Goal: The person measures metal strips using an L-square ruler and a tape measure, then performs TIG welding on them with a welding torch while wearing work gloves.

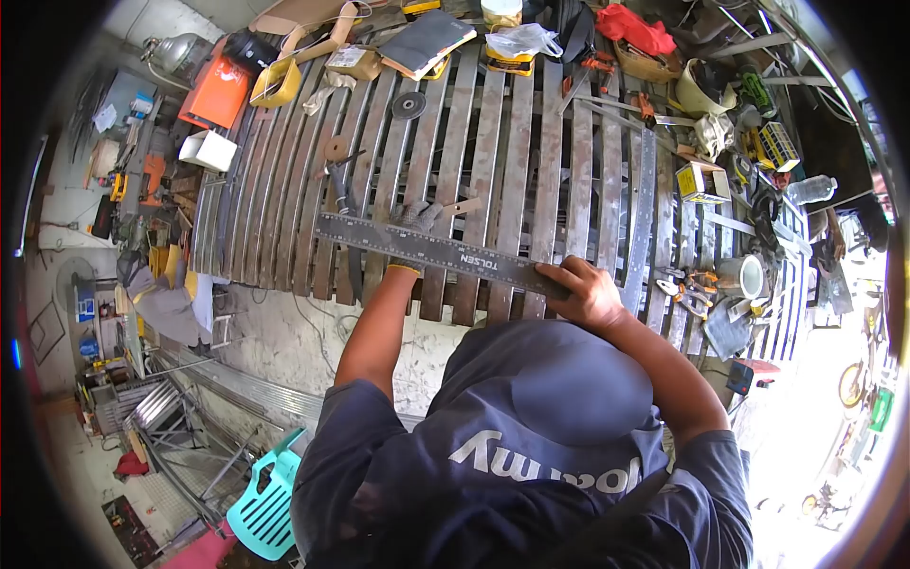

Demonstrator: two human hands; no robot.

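Observation:
My right hand (590, 292), bare, grips the near right end of a long dark ruler (417, 244) marked TOLSEN, fingers on top of it. The ruler slants across the slatted bench (493, 123) and passes over my left hand (415, 217), which wears a grey glove with a yellow cuff. The gloved fingers show beyond the ruler's far edge, closed at one end of a small flat tan strip (462, 207) with a hole; the palm is hidden. A dark hand tool (338, 185) lies left of the glove, with a brown disc (336, 148) beside it.
A black grinding disc (409, 105) and a dark notebook (427, 43) lie farther back. A long metal rule (641, 199) runs along the right. Pliers (690, 294), a white cup (741, 277) and a plastic bottle (811, 190) are at the right; an orange machine (215, 87) is far left.

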